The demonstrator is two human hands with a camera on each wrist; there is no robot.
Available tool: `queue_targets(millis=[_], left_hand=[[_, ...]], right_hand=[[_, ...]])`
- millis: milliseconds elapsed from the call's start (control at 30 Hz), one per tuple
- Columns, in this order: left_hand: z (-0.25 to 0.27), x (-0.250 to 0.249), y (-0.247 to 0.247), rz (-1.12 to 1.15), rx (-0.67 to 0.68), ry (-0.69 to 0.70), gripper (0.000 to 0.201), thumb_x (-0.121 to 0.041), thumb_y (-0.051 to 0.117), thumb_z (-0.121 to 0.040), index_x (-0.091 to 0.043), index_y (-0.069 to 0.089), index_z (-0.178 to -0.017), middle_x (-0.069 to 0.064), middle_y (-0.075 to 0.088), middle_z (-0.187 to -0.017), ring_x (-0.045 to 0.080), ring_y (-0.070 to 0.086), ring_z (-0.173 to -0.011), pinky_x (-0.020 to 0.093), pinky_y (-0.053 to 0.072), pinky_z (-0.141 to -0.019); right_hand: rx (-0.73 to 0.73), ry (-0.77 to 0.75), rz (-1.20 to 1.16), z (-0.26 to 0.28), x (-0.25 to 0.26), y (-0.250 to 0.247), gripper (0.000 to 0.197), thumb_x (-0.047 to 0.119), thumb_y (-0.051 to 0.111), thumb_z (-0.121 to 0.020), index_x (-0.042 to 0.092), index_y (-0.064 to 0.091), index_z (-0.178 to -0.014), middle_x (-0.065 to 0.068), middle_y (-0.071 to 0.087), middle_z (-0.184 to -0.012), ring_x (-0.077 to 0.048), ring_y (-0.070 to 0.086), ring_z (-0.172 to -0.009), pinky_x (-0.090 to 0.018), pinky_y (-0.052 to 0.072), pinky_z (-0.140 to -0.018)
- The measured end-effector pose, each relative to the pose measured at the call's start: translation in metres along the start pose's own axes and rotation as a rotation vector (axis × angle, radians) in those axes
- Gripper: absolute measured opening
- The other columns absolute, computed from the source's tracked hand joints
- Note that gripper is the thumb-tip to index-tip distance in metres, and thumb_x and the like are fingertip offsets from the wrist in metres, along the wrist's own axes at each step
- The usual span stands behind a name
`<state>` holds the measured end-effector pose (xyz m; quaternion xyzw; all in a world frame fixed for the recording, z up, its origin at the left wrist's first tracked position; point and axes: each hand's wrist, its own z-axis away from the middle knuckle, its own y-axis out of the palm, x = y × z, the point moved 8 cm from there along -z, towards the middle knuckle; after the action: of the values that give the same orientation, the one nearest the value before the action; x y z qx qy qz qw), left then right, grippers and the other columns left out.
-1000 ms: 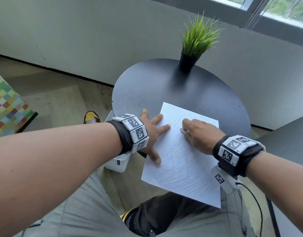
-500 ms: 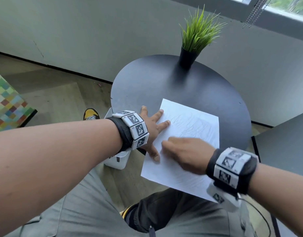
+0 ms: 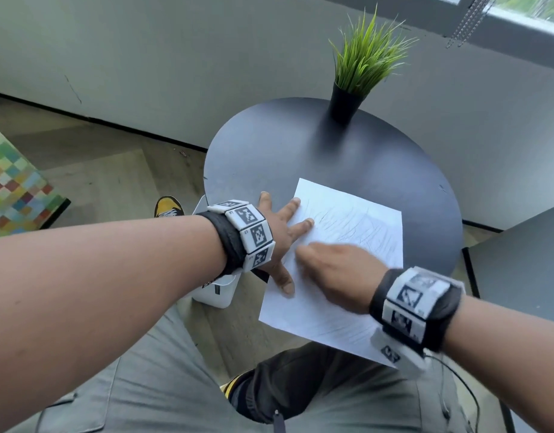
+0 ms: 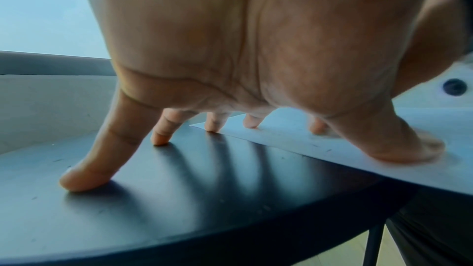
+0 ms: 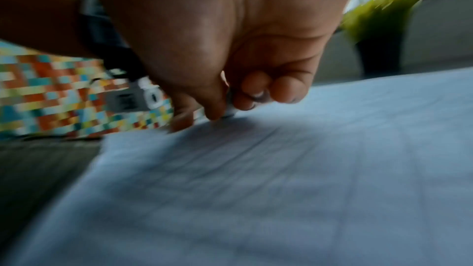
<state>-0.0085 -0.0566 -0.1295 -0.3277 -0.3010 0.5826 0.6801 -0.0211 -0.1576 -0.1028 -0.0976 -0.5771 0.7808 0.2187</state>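
Leftward over the white pencil-scribbled paper sheet [image 3: 363, 223] slid the right hand [image 3: 335, 273], pinching a small pale object [image 5: 229, 107] (blurred); the left hand [image 3: 279, 239], fingers splayed, pressed its left edge.

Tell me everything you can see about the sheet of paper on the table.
The sheet of paper is white, covered in faint pencil scribbles, lying flat and skewed on the black table, its near end overhanging the edge. The left hand presses its left edge with spread fingers; the right hand holds a small eraser against it.
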Motion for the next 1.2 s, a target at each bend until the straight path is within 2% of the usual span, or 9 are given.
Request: queue_targets(millis=[67,200,333,500,633,800,967,1100,1200], left_hand=[[0.0,0.0,0.0,-0.002,0.008,-0.001,0.139,-0.09,0.067,-0.059,-0.042,-0.02,-0.157,-0.004,-0.029,-0.166,0.059,-0.015,-0.146,0.076,0.03,-0.108],[0.002,0.0,-0.002,0.01,-0.004,-0.005,0.137,-0.089,0.068,-0.06,-0.044,-0.017,-0.157,-0.005,-0.027,-0.167,0.057,-0.012,-0.147,0.076,0.03,-0.105],[0.001,0.0,0.0,-0.005,-0.008,0.002,0.139,-0.09,0.068,-0.059,-0.043,-0.019,-0.157,-0.003,-0.028,-0.167,0.059,-0.012,-0.147,0.074,0.031,-0.108],[0.005,-0.002,-0.004,-0.004,-0.007,-0.008,0.136,-0.088,0.069,-0.06,-0.048,-0.017,-0.156,-0.002,-0.026,-0.167,0.058,-0.008,-0.147,0.076,0.032,-0.103],[0.003,-0.005,-0.004,-0.038,-0.016,0.004,0.132,-0.088,0.07,-0.06,-0.053,-0.016,-0.155,0.002,-0.023,-0.168,0.06,-0.002,-0.145,0.073,0.032,-0.105],[0.003,-0.003,-0.007,-0.005,0.011,-0.01,0.131,-0.086,0.072,-0.06,-0.059,-0.017,-0.152,0.001,-0.027,-0.167,0.061,-0.007,-0.146,0.078,0.03,-0.103],[0.002,-0.007,-0.008,-0.044,0.017,-0.018,0.132,-0.087,0.071,-0.06,-0.057,-0.02,-0.152,0.004,-0.028,-0.167,0.065,-0.007,-0.144,0.078,0.028,-0.105],[0.002,-0.007,-0.007,-0.022,0.035,-0.031,0.132,-0.086,0.072,-0.06,-0.058,-0.02,-0.151,0.001,-0.029,-0.166,0.063,-0.01,-0.145,0.08,0.024,-0.105],[0.001,-0.006,-0.007,-0.015,0.034,-0.025,0.134,-0.085,0.073,-0.059,-0.059,-0.02,-0.15,0.001,-0.03,-0.166,0.064,-0.012,-0.145,0.081,0.023,-0.105]], right_hand=[[0.049,-0.007,-0.039,0.004,0.001,0.004,0.011,0.023,0.041,-0.097,0.023,0.038,-0.108,0.002,0.052,-0.098,-0.024,0.055,-0.082,-0.043,0.051,-0.072],[-0.076,0.289,-0.064,-0.005,-0.062,-0.019,0.01,0.034,0.032,-0.098,0.024,0.033,-0.098,-0.003,0.058,-0.099,-0.032,0.06,-0.093,-0.043,0.05,-0.079],[0.029,0.022,-0.123,0.0,0.005,0.006,0.009,0.024,0.043,-0.097,0.028,0.037,-0.102,0.005,0.056,-0.101,-0.025,0.058,-0.089,-0.041,0.049,-0.073],[-0.055,0.282,-0.129,0.001,-0.062,-0.014,0.011,0.035,0.041,-0.099,0.025,0.04,-0.104,0.002,0.062,-0.103,-0.027,0.058,-0.095,-0.037,0.045,-0.077],[0.063,0.018,-0.189,0.009,0.005,0.013,0.013,0.024,0.047,-0.094,0.031,0.037,-0.1,0.008,0.058,-0.098,-0.024,0.057,-0.088,-0.043,0.049,-0.077],[-0.05,0.313,-0.164,0.008,-0.064,-0.012,0.014,0.039,0.04,-0.098,0.027,0.039,-0.106,-0.001,0.065,-0.103,-0.031,0.06,-0.095,-0.042,0.049,-0.081],[0.105,0.039,-0.161,0.016,0.001,0.012,0.011,0.023,0.042,-0.094,0.028,0.035,-0.101,0.005,0.059,-0.097,-0.027,0.055,-0.085,-0.041,0.048,-0.076],[-0.022,0.341,-0.115,0.013,-0.073,-0.01,0.017,0.043,0.037,-0.098,0.026,0.036,-0.1,-0.003,0.064,-0.098,-0.031,0.057,-0.086,-0.041,0.049,-0.078],[0.007,0.186,-0.1,0.011,-0.035,-0.005,0.02,0.036,0.031,-0.094,0.022,0.036,-0.107,-0.003,0.061,-0.099,-0.032,0.057,-0.087,-0.045,0.05,-0.08]])
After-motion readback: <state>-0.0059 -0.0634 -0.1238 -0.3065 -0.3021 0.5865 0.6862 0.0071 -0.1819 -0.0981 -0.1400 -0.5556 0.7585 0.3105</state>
